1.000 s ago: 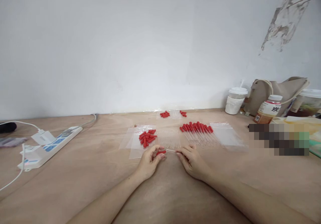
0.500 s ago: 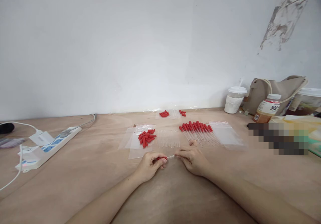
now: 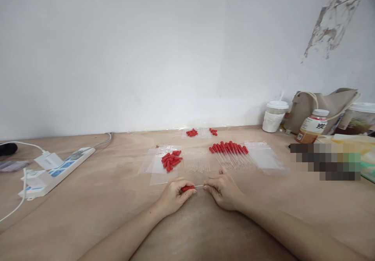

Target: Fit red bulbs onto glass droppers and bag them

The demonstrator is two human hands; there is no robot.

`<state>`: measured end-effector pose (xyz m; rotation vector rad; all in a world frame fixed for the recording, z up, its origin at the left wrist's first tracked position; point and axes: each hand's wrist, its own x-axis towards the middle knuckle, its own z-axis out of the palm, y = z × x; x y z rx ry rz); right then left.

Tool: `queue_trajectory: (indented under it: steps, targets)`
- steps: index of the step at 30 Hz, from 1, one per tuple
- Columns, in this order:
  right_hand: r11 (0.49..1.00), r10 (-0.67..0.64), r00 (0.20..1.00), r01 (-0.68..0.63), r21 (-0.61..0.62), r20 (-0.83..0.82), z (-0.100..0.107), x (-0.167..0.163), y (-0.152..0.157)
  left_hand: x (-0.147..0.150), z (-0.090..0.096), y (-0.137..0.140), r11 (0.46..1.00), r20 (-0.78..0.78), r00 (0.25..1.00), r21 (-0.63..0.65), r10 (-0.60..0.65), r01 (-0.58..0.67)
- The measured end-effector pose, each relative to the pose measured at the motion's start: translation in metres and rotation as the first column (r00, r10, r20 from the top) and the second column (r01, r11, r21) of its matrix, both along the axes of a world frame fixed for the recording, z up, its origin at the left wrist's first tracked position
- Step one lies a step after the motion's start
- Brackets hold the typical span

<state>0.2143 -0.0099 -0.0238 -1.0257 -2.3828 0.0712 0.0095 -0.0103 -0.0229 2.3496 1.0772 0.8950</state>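
Between thumb and fingers, my left hand (image 3: 177,194) pinches a red rubber dropper bulb (image 3: 187,189). My right hand (image 3: 224,190) grips a thin clear glass tube (image 3: 199,187), whose left end meets the bulb's mouth; how deep it sits is hidden by the fingertips. Beyond my left hand a pile of red bulbs (image 3: 170,160) lies on clear plastic bags (image 3: 159,178). A row of bare glass tubes (image 3: 195,161) is laid out behind both hands. Past my right hand are several droppers (image 3: 231,153) with red bulbs on their tubes.
Flat zip bags (image 3: 268,159) lie right of the droppers. Near the wall are more red bulbs (image 3: 191,132) and tubes. A power strip (image 3: 63,171) with cables is at left. A lidded cup (image 3: 274,116), a bottle (image 3: 313,126) and a beige bag (image 3: 331,101) stand at right.
Both hands have shifted slightly toward me. More of the red bulb now shows in my left hand, and the tube lies nearly level between the hands.
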Motion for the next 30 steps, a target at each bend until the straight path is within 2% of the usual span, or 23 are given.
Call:
queue_trajectory:
  steps: [9,11,16,19,22,25,27,28,30]
  targets:
    - [0.997,-0.005,1.0,0.004,-0.083,-0.017,-0.001,-0.007,0.0,0.0,0.001,0.002,0.999,-0.011,0.999,-0.015,-0.033,0.032]
    - [0.997,-0.012,1.0,0.012,-0.08,-0.003,0.001,-0.007,-0.001,-0.002,0.002,0.004,0.999,-0.01,0.999,-0.016,-0.034,0.034]
    - [1.0,0.007,0.998,-0.006,-0.011,0.056,0.009,-0.004,-0.002,-0.01,0.006,0.011,0.99,-0.078,0.988,0.031,-0.132,0.135]
    - [1.0,0.018,0.996,-0.02,0.024,0.084,0.013,-0.001,-0.003,-0.012,0.003,0.014,0.995,-0.004,0.997,0.058,-0.082,0.082]
    - [1.0,0.001,0.994,-0.004,0.025,0.112,0.016,0.004,-0.003,-0.013,-0.004,0.015,0.999,0.083,0.996,0.03,-0.017,0.014]
    - [0.996,-0.076,0.994,0.079,-0.031,0.077,0.019,0.011,0.003,-0.012,-0.008,0.017,0.998,0.168,0.984,-0.001,0.058,-0.059]
    - [0.975,-0.185,0.983,0.183,-0.127,-0.005,0.02,0.017,0.013,-0.012,-0.008,0.019,0.996,0.186,0.978,-0.036,0.091,-0.086]
    - [0.949,-0.269,0.962,0.256,-0.183,-0.049,0.02,0.02,0.02,-0.012,-0.008,0.02,0.995,0.176,0.98,-0.053,0.095,-0.087]
    - [0.866,-0.462,0.882,0.426,-0.262,-0.094,0.02,0.025,0.036,-0.013,-0.007,0.021,0.995,0.121,0.989,-0.066,0.082,-0.075]
